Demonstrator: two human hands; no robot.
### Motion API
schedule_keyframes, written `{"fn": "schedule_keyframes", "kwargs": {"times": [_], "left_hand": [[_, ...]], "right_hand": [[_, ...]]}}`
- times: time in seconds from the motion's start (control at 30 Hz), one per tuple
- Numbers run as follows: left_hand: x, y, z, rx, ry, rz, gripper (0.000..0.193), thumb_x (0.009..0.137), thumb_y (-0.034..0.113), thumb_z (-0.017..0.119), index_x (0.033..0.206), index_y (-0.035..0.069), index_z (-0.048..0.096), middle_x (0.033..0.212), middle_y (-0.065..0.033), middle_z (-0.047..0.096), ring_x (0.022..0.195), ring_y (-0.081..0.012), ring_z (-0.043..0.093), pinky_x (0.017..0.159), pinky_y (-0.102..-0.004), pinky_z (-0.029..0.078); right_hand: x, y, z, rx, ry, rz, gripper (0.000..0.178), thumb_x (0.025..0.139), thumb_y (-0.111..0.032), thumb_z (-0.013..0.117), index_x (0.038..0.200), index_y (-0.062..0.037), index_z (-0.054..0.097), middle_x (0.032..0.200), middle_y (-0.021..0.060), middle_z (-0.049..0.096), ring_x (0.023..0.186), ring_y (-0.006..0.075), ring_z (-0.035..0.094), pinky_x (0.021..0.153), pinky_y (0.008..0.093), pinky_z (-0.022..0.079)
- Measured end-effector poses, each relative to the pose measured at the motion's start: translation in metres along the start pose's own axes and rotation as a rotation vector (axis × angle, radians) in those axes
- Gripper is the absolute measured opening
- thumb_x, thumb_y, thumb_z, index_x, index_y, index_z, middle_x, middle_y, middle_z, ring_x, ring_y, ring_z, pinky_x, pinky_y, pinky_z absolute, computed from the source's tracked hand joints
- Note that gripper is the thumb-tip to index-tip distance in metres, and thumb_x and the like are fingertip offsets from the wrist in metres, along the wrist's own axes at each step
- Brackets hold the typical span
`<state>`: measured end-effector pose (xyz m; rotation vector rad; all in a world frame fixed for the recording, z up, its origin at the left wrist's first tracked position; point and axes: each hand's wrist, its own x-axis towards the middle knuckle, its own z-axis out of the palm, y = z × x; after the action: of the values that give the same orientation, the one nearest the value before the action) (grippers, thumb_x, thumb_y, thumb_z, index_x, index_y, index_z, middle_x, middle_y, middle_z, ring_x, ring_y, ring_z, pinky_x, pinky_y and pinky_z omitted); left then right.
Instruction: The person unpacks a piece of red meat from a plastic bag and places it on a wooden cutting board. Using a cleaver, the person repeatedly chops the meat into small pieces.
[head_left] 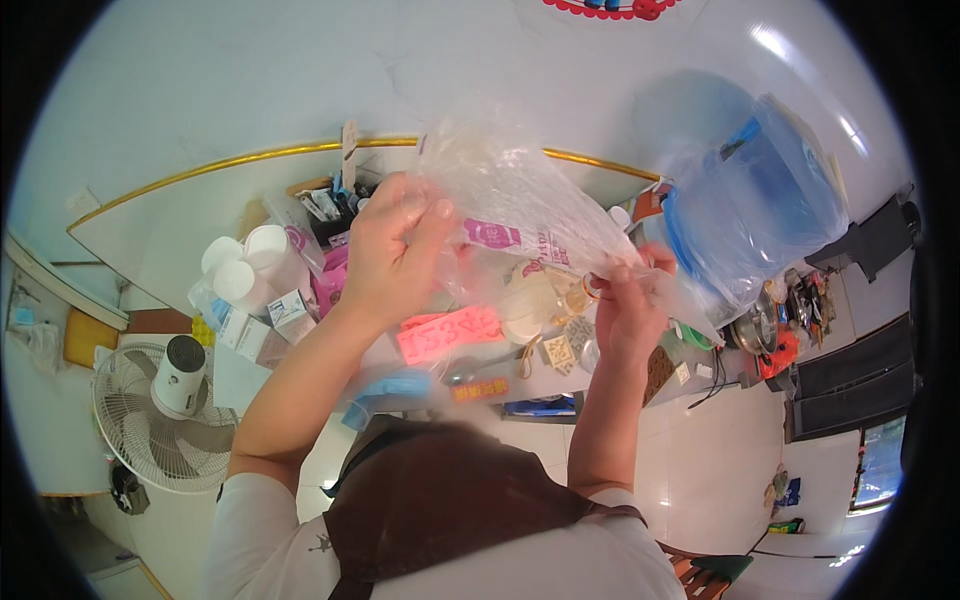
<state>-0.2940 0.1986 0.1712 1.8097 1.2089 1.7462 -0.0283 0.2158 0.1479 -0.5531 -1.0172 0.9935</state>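
A clear plastic bag [490, 175] with purple print is stretched between my two raised hands, above the table. My left hand [400, 245] is closed on the bag's left side, fingers curled in and thumb up. My right hand [632, 300] pinches the bag's lower right corner between the fingers. Below the bag, partly seen through it, lie a pink card [450, 335] with writing and a round pale lid or tub [522, 325]. A blue face mask [390, 392] rests at the table's near edge.
White paper cups [245, 270] and small boxes [250, 332] stand at the left, with a standing fan [165, 410] beyond the table. A large blue water bottle [760, 210] under plastic rises at the right. A steel bowl [757, 325] sits beside it among clutter.
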Motion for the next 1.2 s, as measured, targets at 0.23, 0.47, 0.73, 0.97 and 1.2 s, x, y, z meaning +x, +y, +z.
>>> {"fn": "schedule_keyframes", "kwargs": {"times": [0.23, 0.47, 0.73, 0.97, 1.2], "left_hand": [[-0.021, -0.012, 0.013, -0.034, -0.115, 0.062, 0.009, 0.080, 0.002, 0.076, 0.077, 0.001, 0.067, 0.103, -0.0119, 0.065, 0.093, -0.0209, 0.063, 0.081, -0.0312, 0.049], [-0.032, -0.019, 0.006, 0.007, -0.096, -0.010, 0.029, 0.075, 0.003, 0.079, 0.103, 0.000, 0.069, 0.112, -0.0121, 0.063, 0.097, -0.0227, 0.063, 0.084, -0.0338, 0.052], [-0.040, -0.015, -0.004, 0.165, -0.178, -0.019, 0.053, 0.073, -0.013, 0.054, 0.123, 0.000, 0.064, 0.132, -0.0156, 0.057, 0.121, -0.0286, 0.059, 0.104, -0.0348, 0.046], [-0.041, -0.015, 0.005, 0.042, -0.266, 0.037, 0.064, 0.071, -0.012, 0.055, 0.135, -0.002, 0.057, 0.141, -0.0185, 0.052, 0.135, -0.0331, 0.049, 0.113, -0.0380, 0.038], [-0.048, -0.004, 0.019, 0.117, -0.244, 0.031, 0.066, 0.073, 0.011, 0.077, 0.133, -0.005, 0.054, 0.133, -0.0219, 0.054, 0.129, -0.0363, 0.051, 0.107, -0.0415, 0.043]], "right_hand": [[-0.003, 0.034, 0.036, -0.047, -0.315, 0.170, 0.065, 0.083, -0.017, 0.080, 0.138, -0.0016, 0.050, 0.125, 0.0093, 0.063, 0.101, 0.0182, 0.064, 0.074, 0.0285, 0.053], [-0.008, 0.038, 0.023, -0.494, -0.626, 0.399, 0.031, 0.084, -0.012, 0.079, 0.111, -0.0001, 0.068, 0.101, 0.0095, 0.071, 0.093, 0.0155, 0.066, 0.074, 0.0309, 0.053], [-0.002, 0.013, 0.031, -0.824, -0.928, 0.278, 0.027, 0.085, -0.015, 0.072, 0.108, -0.0014, 0.069, 0.095, 0.0077, 0.072, 0.085, 0.0189, 0.067, 0.075, 0.0352, 0.054], [0.011, 0.006, 0.060, -0.942, -0.832, 0.635, 0.032, 0.088, -0.021, 0.065, 0.113, -0.0012, 0.067, 0.095, 0.0080, 0.071, 0.084, 0.0195, 0.068, 0.074, 0.0351, 0.054], [0.015, 0.002, 0.077, -1.004, -0.912, 0.731, 0.038, 0.093, -0.033, 0.059, 0.114, -0.0028, 0.066, 0.094, 0.0094, 0.070, 0.082, 0.0200, 0.066, 0.071, 0.0346, 0.054]]}}
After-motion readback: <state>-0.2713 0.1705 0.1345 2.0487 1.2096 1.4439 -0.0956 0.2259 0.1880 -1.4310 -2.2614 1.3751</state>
